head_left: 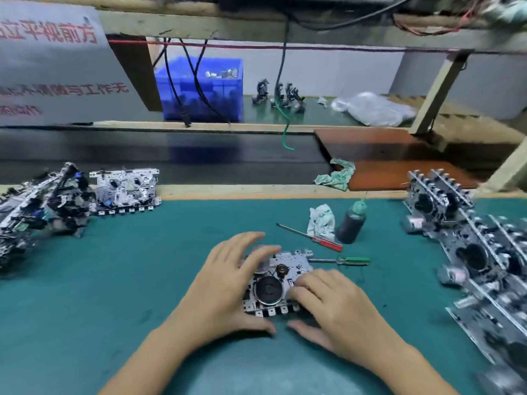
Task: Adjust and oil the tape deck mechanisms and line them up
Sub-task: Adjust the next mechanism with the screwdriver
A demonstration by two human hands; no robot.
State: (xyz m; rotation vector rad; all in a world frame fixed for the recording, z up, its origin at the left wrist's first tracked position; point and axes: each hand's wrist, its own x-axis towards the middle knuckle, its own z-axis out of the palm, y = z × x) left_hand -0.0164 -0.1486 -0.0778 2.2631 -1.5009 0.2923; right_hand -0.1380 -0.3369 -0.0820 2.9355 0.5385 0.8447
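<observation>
A metal tape deck mechanism (275,282) with a black flywheel lies flat on the green mat (142,280) in front of me. My left hand (228,283) grips its left side, fingers over the top and thumb under the front edge. My right hand (330,303) holds its right side, fingers on the plate, thumb at the front. A dark oil bottle (351,223) with a green nozzle stands behind, with a red-handled screwdriver (312,238) and a green-handled screwdriver (342,260) lying near it.
A row of mechanisms (467,246) leans along the right side. More mechanisms (42,206) are stacked at the left, one (125,189) lying flat beside them. A crumpled cloth (321,220) sits by the bottle. A dark conveyor belt (171,155) runs behind the mat; a blue bin (199,89) stands beyond.
</observation>
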